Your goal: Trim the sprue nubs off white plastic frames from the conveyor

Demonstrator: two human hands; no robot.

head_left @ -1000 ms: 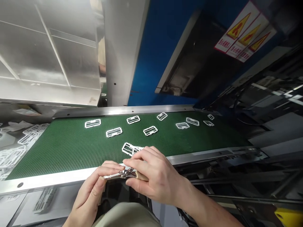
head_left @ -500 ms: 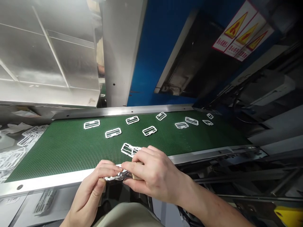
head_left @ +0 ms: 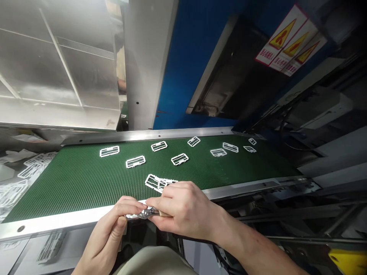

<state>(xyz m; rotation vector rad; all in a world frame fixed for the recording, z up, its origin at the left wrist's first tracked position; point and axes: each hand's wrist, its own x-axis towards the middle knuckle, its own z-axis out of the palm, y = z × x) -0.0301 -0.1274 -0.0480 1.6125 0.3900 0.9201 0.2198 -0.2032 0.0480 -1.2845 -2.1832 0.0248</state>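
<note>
Shiny metal panels [head_left: 31,57], blue machine wall [head_left: 172,95], yellow warning signs [head_left: 291,42]

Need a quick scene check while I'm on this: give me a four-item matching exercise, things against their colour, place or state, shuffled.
1. belt
2. warning sign
3. right hand
4. pile of white frames

A. holding a metal-headed tool
B. beyond the belt's left end
C. green
D. upper right of the picture

Pairs: 1-C, 2-D, 3-A, 4-B

Glare on steel panel [head_left: 83,72], right side dim
</note>
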